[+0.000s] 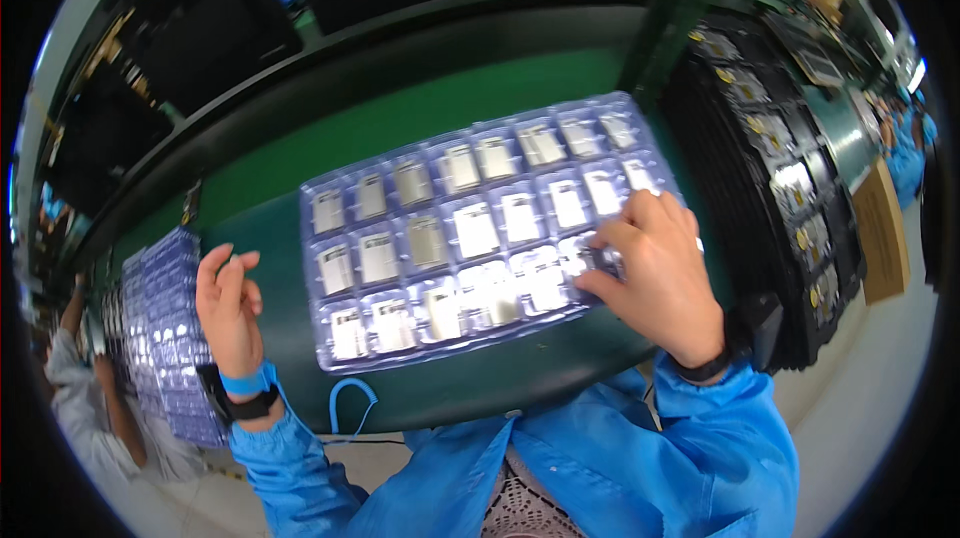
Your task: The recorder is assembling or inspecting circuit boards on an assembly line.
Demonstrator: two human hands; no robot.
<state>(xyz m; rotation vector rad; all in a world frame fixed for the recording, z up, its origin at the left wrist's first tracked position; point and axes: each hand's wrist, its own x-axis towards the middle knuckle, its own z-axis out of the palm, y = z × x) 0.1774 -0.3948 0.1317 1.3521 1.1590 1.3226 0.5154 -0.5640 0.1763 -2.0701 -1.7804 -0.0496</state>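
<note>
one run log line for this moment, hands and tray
left hand: open, off the tray, beside blue tray stack | right hand: fingers on right end of clear blister tray | tray: flat on green bench

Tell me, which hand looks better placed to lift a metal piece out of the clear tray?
Probably the right hand: its fingers already rest on the blister tray, at its right end. The left hand hovers beside the tray's left edge.

You face a dark green bench surface [420, 118], black shelving units [200, 38] behind it, pale grey floor [860, 408] at your right, bright window light [915, 73] far right.
</note>
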